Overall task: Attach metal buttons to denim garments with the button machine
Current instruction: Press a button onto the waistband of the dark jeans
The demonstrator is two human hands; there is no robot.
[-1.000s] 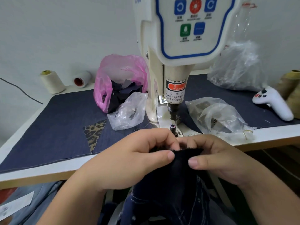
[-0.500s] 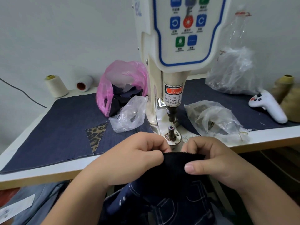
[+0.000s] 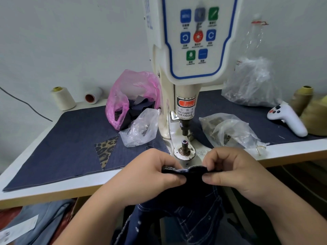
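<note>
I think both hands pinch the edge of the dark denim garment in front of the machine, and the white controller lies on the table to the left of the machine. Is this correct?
Not quite. The white controller lies to the right of the button machine, not the left, as the head view shows. The rest holds: the left hand and the right hand both pinch the edge of the dark denim garment in front of the machine.

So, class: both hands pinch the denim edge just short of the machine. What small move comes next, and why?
Probably ease the denim garment forward over the lower die. The left hand and right hand hold its edge taut, short of the die.
</note>
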